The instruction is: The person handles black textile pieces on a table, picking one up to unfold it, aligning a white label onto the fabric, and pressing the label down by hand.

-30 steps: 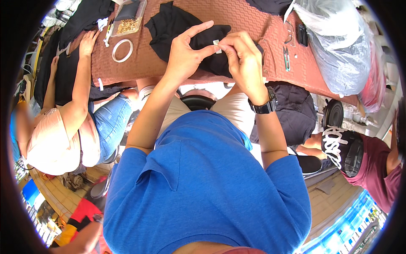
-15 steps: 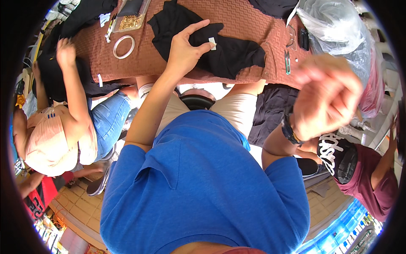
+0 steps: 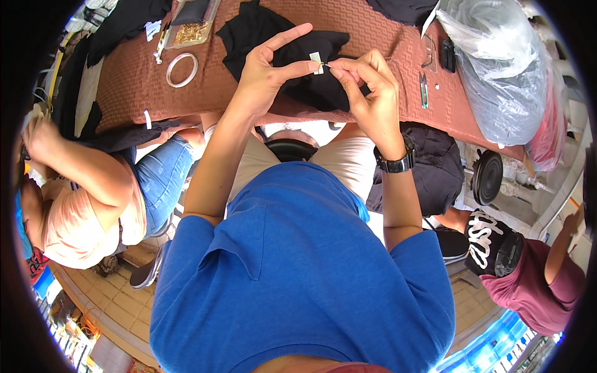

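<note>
Back from the side, right hand [image 3: 367,93] and left hand [image 3: 267,74] pinch a small tag [image 3: 316,60], seemingly upright.

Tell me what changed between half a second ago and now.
The right hand, which had swung away to the right, came back to the small pale tag and pinches at it beside the left hand. The left hand kept its hold on the tag over the black garment; the table items stayed put.

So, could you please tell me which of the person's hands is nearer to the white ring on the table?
Left. The left hand is just right of the white ring; the right hand lies farther right, beyond it.
</note>
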A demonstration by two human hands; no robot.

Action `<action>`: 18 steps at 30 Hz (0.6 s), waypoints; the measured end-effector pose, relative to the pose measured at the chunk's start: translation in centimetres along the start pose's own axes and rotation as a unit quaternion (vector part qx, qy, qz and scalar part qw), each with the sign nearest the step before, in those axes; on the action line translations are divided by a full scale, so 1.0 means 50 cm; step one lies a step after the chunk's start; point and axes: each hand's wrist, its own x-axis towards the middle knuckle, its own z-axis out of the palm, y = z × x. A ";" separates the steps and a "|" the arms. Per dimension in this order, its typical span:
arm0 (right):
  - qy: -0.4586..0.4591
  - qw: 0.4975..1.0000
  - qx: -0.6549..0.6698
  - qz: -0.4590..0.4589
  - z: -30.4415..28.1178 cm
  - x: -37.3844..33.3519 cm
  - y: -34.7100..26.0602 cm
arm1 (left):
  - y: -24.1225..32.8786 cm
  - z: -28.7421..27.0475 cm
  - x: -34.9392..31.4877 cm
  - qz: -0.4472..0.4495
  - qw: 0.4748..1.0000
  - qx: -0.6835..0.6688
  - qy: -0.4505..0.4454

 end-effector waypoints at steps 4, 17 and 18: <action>0.004 1.000 -0.004 -0.010 0.003 0.000 0.009 | 0.001 0.000 0.000 -0.015 1.000 -0.006 -0.001; 0.009 1.000 0.006 -0.006 -0.007 -0.009 0.012 | -0.002 0.014 -0.006 -0.003 1.000 0.012 -0.004; 0.010 1.000 0.007 -0.004 -0.007 -0.010 0.013 | -0.003 0.014 -0.006 -0.003 1.000 0.011 -0.005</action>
